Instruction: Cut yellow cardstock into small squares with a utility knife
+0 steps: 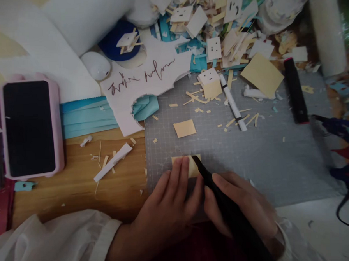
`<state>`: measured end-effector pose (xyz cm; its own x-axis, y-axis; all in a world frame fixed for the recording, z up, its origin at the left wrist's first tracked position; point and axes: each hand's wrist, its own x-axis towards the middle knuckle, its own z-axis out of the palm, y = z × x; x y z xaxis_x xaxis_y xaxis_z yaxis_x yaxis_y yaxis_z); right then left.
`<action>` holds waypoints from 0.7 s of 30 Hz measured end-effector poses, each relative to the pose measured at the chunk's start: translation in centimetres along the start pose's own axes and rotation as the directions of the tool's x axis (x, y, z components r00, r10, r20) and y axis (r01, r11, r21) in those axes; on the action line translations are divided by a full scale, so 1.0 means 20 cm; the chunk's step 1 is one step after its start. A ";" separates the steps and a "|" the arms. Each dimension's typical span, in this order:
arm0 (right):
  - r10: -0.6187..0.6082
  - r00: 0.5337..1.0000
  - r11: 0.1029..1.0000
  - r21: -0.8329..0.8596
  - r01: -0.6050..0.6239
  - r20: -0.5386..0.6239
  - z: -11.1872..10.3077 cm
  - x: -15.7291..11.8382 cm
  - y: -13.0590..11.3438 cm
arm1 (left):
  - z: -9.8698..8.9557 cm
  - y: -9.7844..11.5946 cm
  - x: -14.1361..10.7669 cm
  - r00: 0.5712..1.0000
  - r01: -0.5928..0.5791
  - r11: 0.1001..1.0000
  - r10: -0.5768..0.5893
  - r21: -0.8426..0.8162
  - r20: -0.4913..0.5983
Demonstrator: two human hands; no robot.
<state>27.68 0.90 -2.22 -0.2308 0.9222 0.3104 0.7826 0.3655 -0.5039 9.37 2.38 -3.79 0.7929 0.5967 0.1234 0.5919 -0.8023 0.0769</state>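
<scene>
My left hand (178, 196) lies flat with its fingers stretched out, pressing on a small yellow paper piece (193, 169) on the grey cutting mat (269, 152). My right hand (242, 205) is wrapped round a long black cutting tool (225, 202). Its dark tip rests at the upper edge of the paper, just right of my left fingertips. Part of the paper is hidden under my left fingers. Farther up the mat sits a second yellow paper piece (185, 128).
A phone (29, 128) in a pink case lies at the left. White paper with handwriting (156, 73), a white pen (233, 103), a black marker (296, 91) and a yellow square (262, 74) are beyond my hands. Paper scraps (234, 41) pile up behind them.
</scene>
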 end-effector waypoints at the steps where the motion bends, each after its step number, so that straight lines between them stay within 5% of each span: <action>1: 0.010 1.000 1.000 -0.010 -0.010 -0.001 0.00 0.01 -0.01 | 0.00 0.00 0.00 1.000 -0.003 1.000 0.003 0.000 -0.003; 6: 0.039 0.991 0.989 -0.138 -0.057 -0.132 0.00 0.08 -0.09 | -0.01 -0.01 0.00 1.000 -0.009 1.000 0.009 -0.010 0.015; 21: 0.067 0.996 0.980 -0.181 -0.078 -0.065 -0.03 0.08 -0.15 | 0.00 0.00 -0.01 1.000 -0.014 1.000 0.014 0.028 0.013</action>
<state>25.39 1.17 0.20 -0.1401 0.9345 0.3273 0.8900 0.2637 -0.3720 9.27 2.27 -3.72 0.8026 0.5859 0.1118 0.5847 -0.8099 0.0473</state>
